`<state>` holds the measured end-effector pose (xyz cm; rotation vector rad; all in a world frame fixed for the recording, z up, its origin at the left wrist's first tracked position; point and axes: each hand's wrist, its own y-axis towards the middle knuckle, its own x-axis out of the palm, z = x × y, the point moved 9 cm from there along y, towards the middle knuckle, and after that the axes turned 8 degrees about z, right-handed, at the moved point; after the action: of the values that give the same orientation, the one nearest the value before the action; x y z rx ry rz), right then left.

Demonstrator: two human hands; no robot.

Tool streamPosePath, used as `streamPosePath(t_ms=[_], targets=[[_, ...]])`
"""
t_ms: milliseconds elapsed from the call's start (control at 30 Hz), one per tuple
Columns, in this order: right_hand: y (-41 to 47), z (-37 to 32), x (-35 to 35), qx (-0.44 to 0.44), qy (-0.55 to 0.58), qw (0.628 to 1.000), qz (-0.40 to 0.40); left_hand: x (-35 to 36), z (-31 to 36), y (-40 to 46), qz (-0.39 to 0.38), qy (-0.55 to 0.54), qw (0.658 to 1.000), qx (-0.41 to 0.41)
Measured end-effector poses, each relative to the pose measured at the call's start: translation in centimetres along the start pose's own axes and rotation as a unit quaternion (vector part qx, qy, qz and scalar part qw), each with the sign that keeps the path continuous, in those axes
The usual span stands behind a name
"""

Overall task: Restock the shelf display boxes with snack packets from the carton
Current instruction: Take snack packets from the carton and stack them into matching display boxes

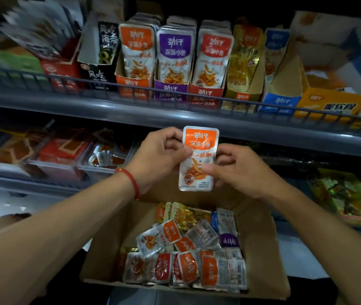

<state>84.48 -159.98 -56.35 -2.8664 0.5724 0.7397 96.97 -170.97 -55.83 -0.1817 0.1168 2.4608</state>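
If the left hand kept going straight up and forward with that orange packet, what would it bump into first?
Probably the front edge of the grey shelf just above the left hand and its orange packet. Past that edge stand the display boxes. Depth is hard to judge here, so the hand may still clear it.

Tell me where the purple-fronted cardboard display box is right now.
In the head view, the purple-fronted cardboard display box stands upper centre on the top grey shelf, between two orange-fronted display boxes, behind the wire rail.
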Motion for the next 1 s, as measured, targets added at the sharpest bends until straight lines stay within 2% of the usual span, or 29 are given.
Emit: streamPosePath(t_ms=[133,200,333,467,567,767,1000], targets=[[-0.3,-4.1,-2.1,-0.11,-0.074,0.976,0.175,-1.9,2.0,0.3,0.012,0.102,0.988,0.113],[-0.3,-6.7,-1.9,-0.17,-0.141,0.952,0.211,-2.6,2.6,0.3,0.012,0.108,0.983,0.146],[1.1,-11.7,-1.2,-0.229,-0.2,0.922,0.238,-5.6,4.0,0.7,0.069,0.076,0.981,0.162],[3.5,-18.6,-2.4,-0.292,-0.239,0.885,0.272,-12.2,4.6,1.6,0.239,-0.013,0.963,0.127],[5.7,-23.7,-3.4,-0.334,-0.262,0.855,0.298,-15.8,4.3,1.9,0.314,0.024,0.944,0.103],[10.8,-28.3,-2.2,-0.338,-0.323,0.836,0.289,-17.0,4.0,2.1,0.318,0.068,0.942,0.084],[14.7,-27.0,0.7,-0.322,-0.412,0.814,0.252,-18.0,4.2,2.3,0.336,0.052,0.936,0.087]])
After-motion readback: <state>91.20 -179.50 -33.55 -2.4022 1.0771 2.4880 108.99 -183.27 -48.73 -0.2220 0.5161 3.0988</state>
